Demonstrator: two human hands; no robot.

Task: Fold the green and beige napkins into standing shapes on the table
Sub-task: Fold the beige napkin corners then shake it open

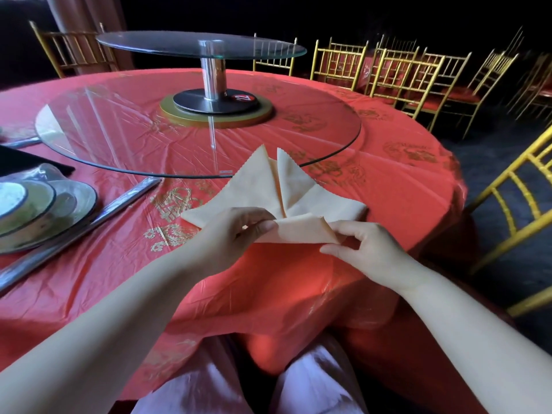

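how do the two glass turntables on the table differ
The lower glass turntable is far wider and lies close to the red tablecloth; the upper glass turntable is smaller and raised on a metal post. The beige napkin overlaps the lower one's near rim, not the upper's. Both are round, clear glass.

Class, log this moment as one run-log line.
stage: folding | item: beige napkin on red tablecloth | left hand: pinching near flap | right hand: pinching near flap

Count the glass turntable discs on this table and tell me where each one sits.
2. The large glass disc lies low over the red tablecloth, just beyond the beige napkin. The small glass disc stands raised above it on the metal post at the centre.
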